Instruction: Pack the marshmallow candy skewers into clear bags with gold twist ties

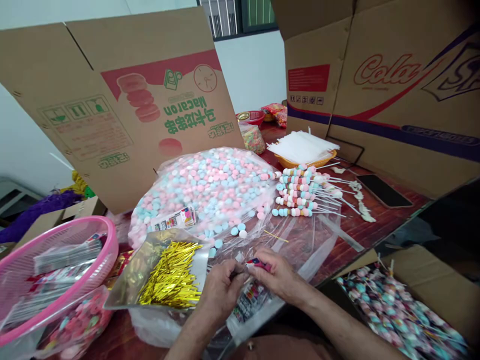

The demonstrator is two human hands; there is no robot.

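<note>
My left hand (221,287) and my right hand (276,275) are close together at the near edge of the table, fingers pinched. Between them is a small printed plastic wrapper (258,263), its red and blue print showing at my right fingertips. My left fingertips meet it from the other side; the exact grip is partly hidden. Below the hands is a clear printed bag (249,300); whether it is the same piece I cannot tell. Left of my left hand, a metal tray (122,287) holds gold twist ties (172,275). One loose gold tie (275,236) lies beyond my fingers.
A large clear bag of pastel candies (213,185) lies ahead. Candy skewers (298,192) are stacked right of it, before a basket of white sticks (303,147). A phone (384,190) lies farther right. Cardboard boxes (150,100) stand behind; a pink basket (112,235) is left.
</note>
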